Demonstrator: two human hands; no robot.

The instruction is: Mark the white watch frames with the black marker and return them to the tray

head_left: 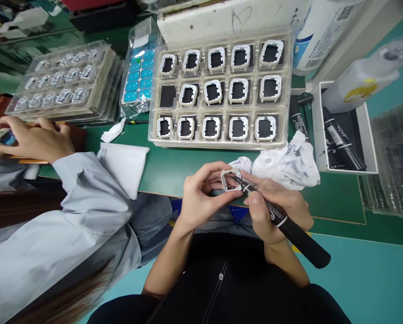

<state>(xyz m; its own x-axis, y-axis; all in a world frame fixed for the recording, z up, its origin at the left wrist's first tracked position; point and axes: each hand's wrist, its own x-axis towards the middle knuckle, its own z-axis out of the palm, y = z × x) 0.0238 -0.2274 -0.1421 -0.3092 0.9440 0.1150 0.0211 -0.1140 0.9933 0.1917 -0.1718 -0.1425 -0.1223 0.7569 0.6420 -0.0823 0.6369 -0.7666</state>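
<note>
Just in front of the tray, our left hand pinches the small frame by its outer edges. It looks light, stiff, thin-walled. Our right hand is closed around the black marker, tip inside the frame.

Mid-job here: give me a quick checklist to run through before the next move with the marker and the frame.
1. Left hand grips the white square frame: ok.
2. Right hand holds the black marker: ok.
3. Marker tip on the frame's inner edge: ok.
4. Clear tray has a free pocket, middle row, leftmost: ok.
5. Stained wiping cloth lies just behind the hands: ok.
6. Ink coverage on the frame: cannot tell.
7. Co-worker's hand apart from yours: ok.
</note>
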